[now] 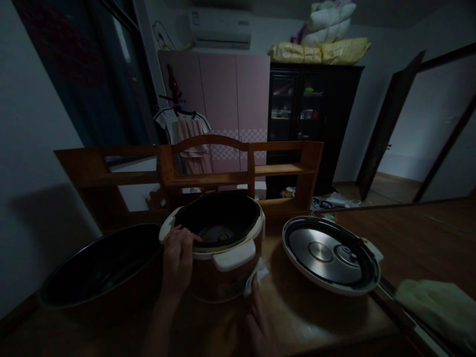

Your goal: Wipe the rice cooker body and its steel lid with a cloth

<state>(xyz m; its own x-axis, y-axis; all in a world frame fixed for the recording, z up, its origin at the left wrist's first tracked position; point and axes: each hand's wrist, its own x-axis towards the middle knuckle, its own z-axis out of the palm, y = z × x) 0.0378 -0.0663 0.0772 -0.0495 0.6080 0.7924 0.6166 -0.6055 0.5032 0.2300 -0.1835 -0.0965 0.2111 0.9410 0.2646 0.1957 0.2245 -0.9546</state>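
Gripping cooker (208,275) at rim with left hand (178,253); touching white cloth (261,270) against cooker's lower side with right hand (260,320), cannot tell whether closed on cloth

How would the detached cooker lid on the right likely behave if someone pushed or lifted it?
The lid looks stiff, with a metal plate filling much of its round inner face. Lying inner side up on the table, it would probably slide or rock rather than roll. That shiny plate may feel slippery.
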